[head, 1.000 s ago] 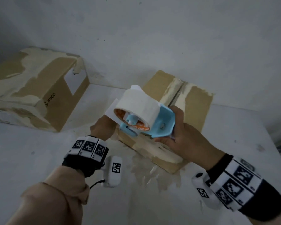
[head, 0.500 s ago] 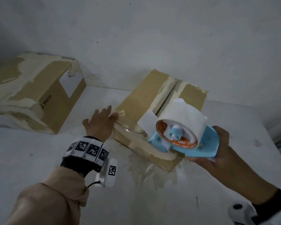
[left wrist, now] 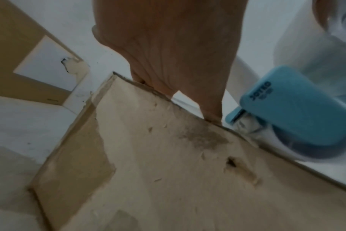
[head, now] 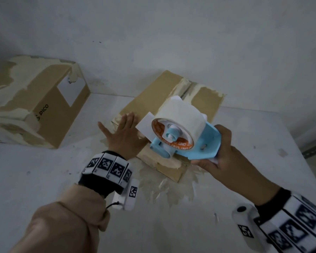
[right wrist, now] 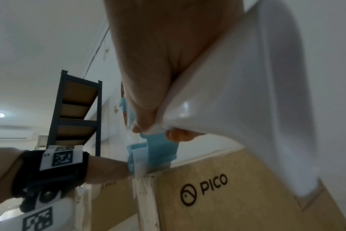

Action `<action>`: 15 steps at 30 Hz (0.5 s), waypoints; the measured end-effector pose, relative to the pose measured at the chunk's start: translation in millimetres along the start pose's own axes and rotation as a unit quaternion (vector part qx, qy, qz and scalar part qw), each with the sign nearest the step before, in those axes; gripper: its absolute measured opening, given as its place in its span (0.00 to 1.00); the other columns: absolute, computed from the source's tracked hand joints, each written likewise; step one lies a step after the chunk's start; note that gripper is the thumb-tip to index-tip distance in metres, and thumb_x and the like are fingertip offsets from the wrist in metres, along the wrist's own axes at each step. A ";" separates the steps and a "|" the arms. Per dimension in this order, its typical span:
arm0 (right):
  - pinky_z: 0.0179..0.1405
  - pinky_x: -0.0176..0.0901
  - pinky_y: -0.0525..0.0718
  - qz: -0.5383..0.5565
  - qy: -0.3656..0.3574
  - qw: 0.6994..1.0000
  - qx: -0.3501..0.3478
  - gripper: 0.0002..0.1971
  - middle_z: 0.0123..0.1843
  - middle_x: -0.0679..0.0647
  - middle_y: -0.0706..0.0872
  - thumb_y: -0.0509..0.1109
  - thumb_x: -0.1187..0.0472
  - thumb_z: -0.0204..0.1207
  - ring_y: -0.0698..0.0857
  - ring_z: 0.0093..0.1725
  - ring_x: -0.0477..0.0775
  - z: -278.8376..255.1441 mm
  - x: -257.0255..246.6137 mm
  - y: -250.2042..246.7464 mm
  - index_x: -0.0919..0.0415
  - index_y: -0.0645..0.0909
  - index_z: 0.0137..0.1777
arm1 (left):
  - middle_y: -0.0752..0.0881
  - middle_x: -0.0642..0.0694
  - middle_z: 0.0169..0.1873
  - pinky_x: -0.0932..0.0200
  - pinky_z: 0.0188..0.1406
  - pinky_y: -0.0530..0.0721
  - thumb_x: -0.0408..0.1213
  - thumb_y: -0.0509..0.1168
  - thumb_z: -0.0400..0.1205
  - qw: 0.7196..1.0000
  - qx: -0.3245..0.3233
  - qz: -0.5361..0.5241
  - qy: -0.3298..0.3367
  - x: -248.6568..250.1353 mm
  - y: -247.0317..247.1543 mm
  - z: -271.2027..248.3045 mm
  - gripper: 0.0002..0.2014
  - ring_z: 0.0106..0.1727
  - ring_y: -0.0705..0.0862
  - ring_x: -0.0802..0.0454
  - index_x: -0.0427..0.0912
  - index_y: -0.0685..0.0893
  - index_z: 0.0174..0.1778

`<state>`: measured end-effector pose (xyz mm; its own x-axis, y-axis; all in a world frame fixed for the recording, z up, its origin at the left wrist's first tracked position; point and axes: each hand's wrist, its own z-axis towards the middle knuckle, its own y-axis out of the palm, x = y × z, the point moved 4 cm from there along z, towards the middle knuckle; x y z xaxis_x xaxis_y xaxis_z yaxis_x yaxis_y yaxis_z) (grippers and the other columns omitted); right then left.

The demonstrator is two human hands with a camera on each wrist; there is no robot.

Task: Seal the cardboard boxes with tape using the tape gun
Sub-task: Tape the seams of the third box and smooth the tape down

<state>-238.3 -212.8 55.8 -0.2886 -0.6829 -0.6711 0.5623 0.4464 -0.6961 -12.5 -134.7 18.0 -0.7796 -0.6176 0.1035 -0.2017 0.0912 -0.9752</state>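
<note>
A flat cardboard box [head: 150, 99] lies on the white table, its top seam showing torn paper and old tape. My left hand [head: 124, 132] lies flat with fingers spread on the box's near left corner [left wrist: 128, 125]. My right hand [head: 221, 154] grips the handle of a blue tape gun [head: 199, 145] carrying a white tape roll [head: 181, 115]. The gun's front end sits at the box's near top edge [right wrist: 146, 170], and a strip of tape runs down the box's front face [right wrist: 144, 200]. In the left wrist view the blue tape gun [left wrist: 298, 106] is just right of my fingers.
A second, larger cardboard box [head: 31, 101] marked PICO stands at the left against the white wall. Torn tape scraps [head: 171, 187] stick to the table in front of the near box. A dark metal shelf rack [right wrist: 75, 112] stands farther left. The table's edge [head: 299, 143] runs along the right.
The tape gun came off the middle of the box top toward me, down to the near edge. My left hand came out from behind the gun and flattened with spread fingers on the box's corner.
</note>
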 end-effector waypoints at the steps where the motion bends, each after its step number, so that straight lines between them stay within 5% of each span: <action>1: 0.28 0.50 0.84 -0.007 0.006 1.000 -0.002 0.30 0.36 0.33 0.76 0.72 0.40 0.67 0.82 0.29 0.46 0.1 1.0 1.3 0.38 0.55 0.60 | 0.42 0.54 0.83 0.19 0.67 0.34 0.64 0.47 0.79 1.000 0.001 0.000 -0.002 0.0 -0.9 -0.2 0.39 0.83 0.42 0.57 0.51 0.43 0.82; 4: 0.28 0.46 0.84 -0.005 0.012 1.000 0.007 0.31 0.35 0.34 0.74 0.71 0.42 0.64 0.82 0.28 0.40 -4.6 -2.6 0.5 0.40 0.55 0.59 | 0.42 0.55 0.82 0.19 0.67 0.34 0.66 0.47 0.78 1.000 0.011 0.003 -0.008 -0.3 -1.2 -1.1 0.40 0.83 0.42 0.59 0.51 0.42 0.82; 7: 0.32 0.53 0.87 0.016 0.039 0.999 0.002 0.29 0.38 0.38 0.77 0.70 0.43 0.62 0.86 0.33 0.48 -15.1 1.1 -0.8 0.37 0.55 0.57 | 0.41 0.55 0.82 0.19 0.66 0.33 0.68 0.44 0.77 1.000 0.007 0.011 -0.008 -0.6 0.7 -2.7 0.41 0.82 0.41 0.59 0.52 0.42 0.82; 12: 0.28 0.54 0.85 0.050 0.060 0.997 0.013 0.39 0.38 0.38 0.79 0.75 0.35 0.61 0.84 0.31 0.49 -52.9 33.5 -28.9 0.68 0.69 0.56 | 0.40 0.56 0.82 0.20 0.66 0.30 0.74 0.38 0.71 1.000 -0.008 0.004 0.000 -1.8 -0.4 -0.9 0.46 0.83 0.41 0.58 0.51 0.41 0.82; 15: 0.35 0.45 0.88 0.058 0.100 0.993 0.033 0.40 0.46 0.35 0.82 0.74 0.32 0.58 0.87 0.41 0.45 -84.1 44.5 -44.8 0.59 0.67 0.59 | 0.40 0.56 0.82 0.21 0.66 0.28 0.75 0.39 0.71 1.000 -0.010 -0.016 -0.004 -1.2 -1.5 -1.7 0.47 0.83 0.41 0.58 0.51 0.41 0.82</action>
<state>-341.5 -214.5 35.7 -0.3634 -0.4981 -0.7873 0.6483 0.4717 -0.5977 -12.3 -132.8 19.7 -0.7676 -0.6271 0.1323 -0.2382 0.0875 -0.9673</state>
